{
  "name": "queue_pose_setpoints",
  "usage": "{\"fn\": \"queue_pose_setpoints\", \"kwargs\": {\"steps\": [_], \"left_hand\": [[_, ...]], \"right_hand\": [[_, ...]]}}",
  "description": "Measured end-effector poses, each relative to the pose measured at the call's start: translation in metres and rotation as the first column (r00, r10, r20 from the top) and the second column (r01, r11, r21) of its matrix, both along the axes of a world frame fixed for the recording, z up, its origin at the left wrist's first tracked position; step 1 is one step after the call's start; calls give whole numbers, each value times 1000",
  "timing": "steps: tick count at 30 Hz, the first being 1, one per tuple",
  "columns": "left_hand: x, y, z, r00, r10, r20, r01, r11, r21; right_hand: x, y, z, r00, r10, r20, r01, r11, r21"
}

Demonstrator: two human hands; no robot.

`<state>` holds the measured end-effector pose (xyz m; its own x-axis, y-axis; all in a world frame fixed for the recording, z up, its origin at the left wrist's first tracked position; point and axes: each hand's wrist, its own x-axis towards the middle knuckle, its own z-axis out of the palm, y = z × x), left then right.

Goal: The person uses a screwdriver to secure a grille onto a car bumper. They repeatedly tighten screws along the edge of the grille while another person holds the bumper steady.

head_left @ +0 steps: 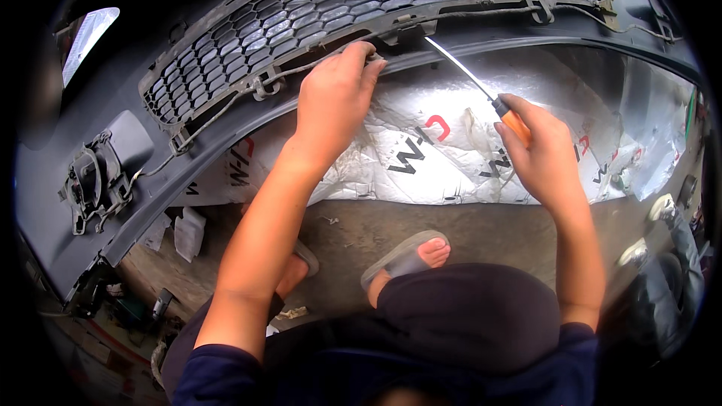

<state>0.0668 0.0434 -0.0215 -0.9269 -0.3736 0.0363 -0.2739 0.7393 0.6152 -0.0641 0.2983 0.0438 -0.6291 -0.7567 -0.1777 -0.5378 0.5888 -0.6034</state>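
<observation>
Probably a workshop — car bumper (410, 48), screwdriver (514, 125).

"What's the big piece?"
"A dark grey, curved plastic car bumper (45, 188), spread wide, with a black honeycomb-mesh grille (376, 0) set into it."
"Anything along the grille?"
"A thin grey cable (293, 71), clipped below its lower edge."
"And the tool?"
"A silver-shafted, orange-and-black-handled screwdriver (472, 79), slanting up leftward, tip close to that edge; whether it touches is unclear."
</observation>
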Motion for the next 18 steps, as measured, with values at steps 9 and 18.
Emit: {"fn": "queue_pose_setpoints", "kwargs": {"steps": [9, 18], "left_hand": [[-12, 9, -4, 997, 65, 50, -64, 998, -15], [-11, -7, 25, 880, -281, 383, 214, 954, 208]], "right_hand": [[9, 13, -25, 997, -69, 28, 72, 991, -115], [13, 19, -33, 993, -107, 41, 112, 982, -149]]}}
